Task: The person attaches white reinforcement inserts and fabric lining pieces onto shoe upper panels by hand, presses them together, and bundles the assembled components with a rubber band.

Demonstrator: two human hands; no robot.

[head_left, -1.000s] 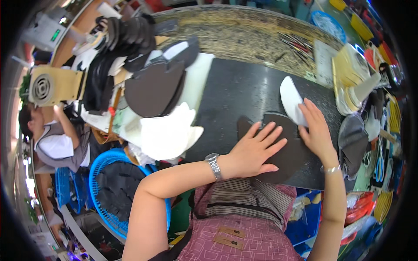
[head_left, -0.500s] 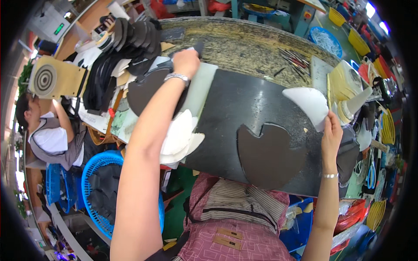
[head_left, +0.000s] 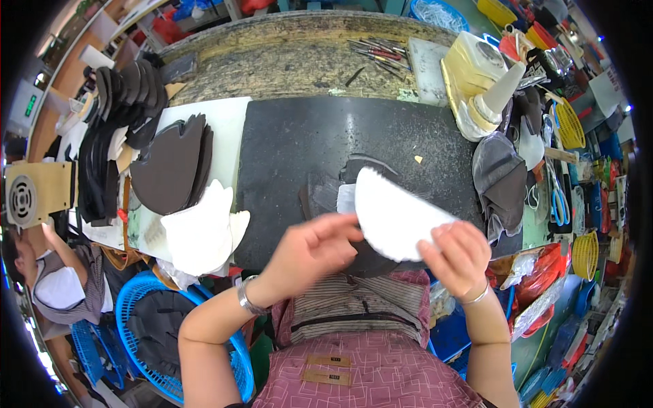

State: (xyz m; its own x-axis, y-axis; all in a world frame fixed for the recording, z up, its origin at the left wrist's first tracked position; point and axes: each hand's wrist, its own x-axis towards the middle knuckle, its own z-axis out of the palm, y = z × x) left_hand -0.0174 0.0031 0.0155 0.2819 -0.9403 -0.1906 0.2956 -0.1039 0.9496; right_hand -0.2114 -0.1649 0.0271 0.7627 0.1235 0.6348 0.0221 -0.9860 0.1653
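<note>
A white curved sheet piece (head_left: 401,214), rounded along one side, is held up over the black board (head_left: 292,149). My right hand (head_left: 459,258) pinches its right end between thumb and fingers. At its left edge my left hand (head_left: 313,248) is slightly blurred, thumb and fingers apart, with nothing visibly gripped. Beneath the white piece lies a dark brown cut piece (head_left: 374,262), mostly hidden by the white piece and my hands. A small pale patch (head_left: 345,198) shows beside the white piece; I cannot tell what it is.
Left of the board lie stacked dark brown pieces (head_left: 166,170) and white pieces (head_left: 197,234). A yellowish container (head_left: 473,64) and white cone-topped bottle (head_left: 493,102) stand at the back right, near several pen-like tools (head_left: 384,54). A blue basket (head_left: 126,326) sits lower left; a person (head_left: 61,272) works beyond.
My left hand has come back from the far left to the middle. My right hand has carried the white piece from the board's right side to above the dark brown piece. The view has shifted.
</note>
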